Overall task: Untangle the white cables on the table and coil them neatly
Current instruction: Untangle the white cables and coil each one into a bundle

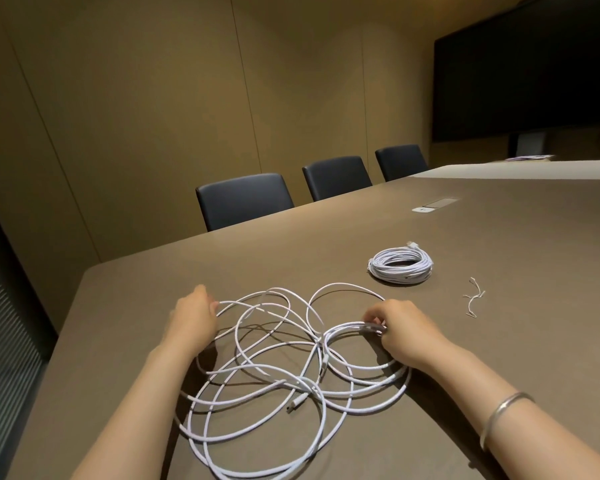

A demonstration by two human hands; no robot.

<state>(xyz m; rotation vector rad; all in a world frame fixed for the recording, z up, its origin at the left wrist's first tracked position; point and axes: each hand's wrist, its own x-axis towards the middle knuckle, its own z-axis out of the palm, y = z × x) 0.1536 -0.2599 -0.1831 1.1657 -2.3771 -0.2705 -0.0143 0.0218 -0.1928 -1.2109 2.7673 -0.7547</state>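
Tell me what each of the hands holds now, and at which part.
Both hold the loose white cable. The right hand pinches a small bundle of loops at its top; the left hand grips one strand at the left edge.

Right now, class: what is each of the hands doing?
Left hand: grips a strand of the loose cable.
Right hand: pinches its small gathered coil.

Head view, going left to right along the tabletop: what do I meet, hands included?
Left hand gripping a strand → loose tangled cable → right hand pinching a small bundle of loops → finished coil, set farther back → small twist tie.
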